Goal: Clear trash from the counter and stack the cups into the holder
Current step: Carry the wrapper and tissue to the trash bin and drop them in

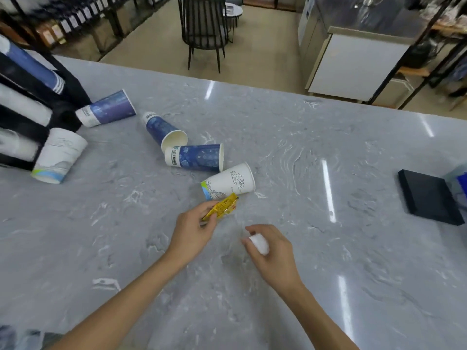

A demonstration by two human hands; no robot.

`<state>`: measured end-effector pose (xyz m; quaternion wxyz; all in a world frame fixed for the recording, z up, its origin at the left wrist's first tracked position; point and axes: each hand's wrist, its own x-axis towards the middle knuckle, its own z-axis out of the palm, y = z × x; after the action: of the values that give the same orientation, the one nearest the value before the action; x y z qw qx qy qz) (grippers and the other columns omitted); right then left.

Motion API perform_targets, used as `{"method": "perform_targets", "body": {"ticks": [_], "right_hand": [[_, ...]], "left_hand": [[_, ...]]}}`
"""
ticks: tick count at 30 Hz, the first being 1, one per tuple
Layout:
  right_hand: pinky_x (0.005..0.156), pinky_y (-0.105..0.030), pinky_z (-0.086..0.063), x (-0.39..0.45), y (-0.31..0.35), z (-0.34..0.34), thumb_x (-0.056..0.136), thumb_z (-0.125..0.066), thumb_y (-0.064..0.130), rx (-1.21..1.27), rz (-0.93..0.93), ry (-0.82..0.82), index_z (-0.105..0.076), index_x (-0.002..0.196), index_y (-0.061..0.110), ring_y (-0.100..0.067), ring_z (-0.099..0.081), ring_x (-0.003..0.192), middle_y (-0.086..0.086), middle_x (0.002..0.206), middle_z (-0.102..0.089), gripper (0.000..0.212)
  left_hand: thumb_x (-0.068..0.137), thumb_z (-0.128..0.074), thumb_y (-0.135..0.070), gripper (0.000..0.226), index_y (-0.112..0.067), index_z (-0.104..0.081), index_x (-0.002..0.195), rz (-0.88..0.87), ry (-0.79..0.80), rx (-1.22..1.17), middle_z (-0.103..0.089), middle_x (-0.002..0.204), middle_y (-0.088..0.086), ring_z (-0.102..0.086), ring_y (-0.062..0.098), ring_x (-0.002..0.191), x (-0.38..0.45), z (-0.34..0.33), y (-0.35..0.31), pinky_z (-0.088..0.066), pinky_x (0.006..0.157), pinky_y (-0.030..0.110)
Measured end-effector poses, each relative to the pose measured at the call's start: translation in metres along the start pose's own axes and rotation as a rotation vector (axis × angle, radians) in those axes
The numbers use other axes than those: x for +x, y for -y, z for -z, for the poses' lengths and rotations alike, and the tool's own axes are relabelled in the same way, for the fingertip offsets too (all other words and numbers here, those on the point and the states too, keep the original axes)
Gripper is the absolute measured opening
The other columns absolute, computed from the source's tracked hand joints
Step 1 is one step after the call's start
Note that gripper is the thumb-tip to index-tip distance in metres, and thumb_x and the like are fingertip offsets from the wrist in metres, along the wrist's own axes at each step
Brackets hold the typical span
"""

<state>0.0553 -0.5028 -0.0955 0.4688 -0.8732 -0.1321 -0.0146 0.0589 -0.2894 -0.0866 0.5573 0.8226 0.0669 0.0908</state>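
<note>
My left hand (192, 231) pinches a crumpled yellow wrapper (223, 206) just above the grey marble counter (290, 152). My right hand (273, 251) is closed around a white paper ball (260, 245). Right behind the wrapper lies a white paper cup (231, 181) on its side. Three blue cups lie tipped over further back: one (195, 157) in the middle, one (164, 128) behind it, one (107, 108) near the holder. Another white cup (59, 155) lies at the left. The black cup holder (38, 97) at the far left carries stacked cups in its slots.
A black flat box (429, 197) lies at the counter's right edge, with a blue-and-clear item (458, 183) beside it. Beyond the counter are a black chair (203, 29), a small round table (233, 8) and a white cabinet (353, 64).
</note>
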Motion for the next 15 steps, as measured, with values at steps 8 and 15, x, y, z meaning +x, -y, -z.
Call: {"method": "perform_targets", "body": {"ticks": [8, 15], "right_hand": [[0.084, -0.004, -0.042, -0.016, 0.054, -0.059, 0.088, -0.078, 0.026, -0.002, 0.132, 0.134, -0.070, 0.105, 0.030, 0.008, -0.062, 0.099, 0.017, 0.104, -0.067, 0.019], [0.085, -0.004, -0.042, -0.055, 0.118, -0.124, 0.087, -0.080, 0.021, -0.025, 0.283, 0.276, -0.071, 0.103, 0.024, 0.008, -0.061, 0.096, 0.012, 0.104, -0.067, 0.019]], "left_hand": [[0.094, -0.062, -0.002, 0.035, -0.031, -0.071, 0.112, 0.031, -0.185, -0.049, -0.074, 0.104, -0.028, -0.069, -0.006, 0.101, -0.061, 0.088, 0.019, -0.051, 0.082, 0.007], [0.095, -0.063, -0.005, 0.031, -0.028, -0.069, 0.114, 0.083, -0.349, -0.068, -0.072, 0.105, -0.030, -0.068, -0.006, 0.103, -0.147, 0.182, 0.047, -0.051, 0.080, 0.007]]}}
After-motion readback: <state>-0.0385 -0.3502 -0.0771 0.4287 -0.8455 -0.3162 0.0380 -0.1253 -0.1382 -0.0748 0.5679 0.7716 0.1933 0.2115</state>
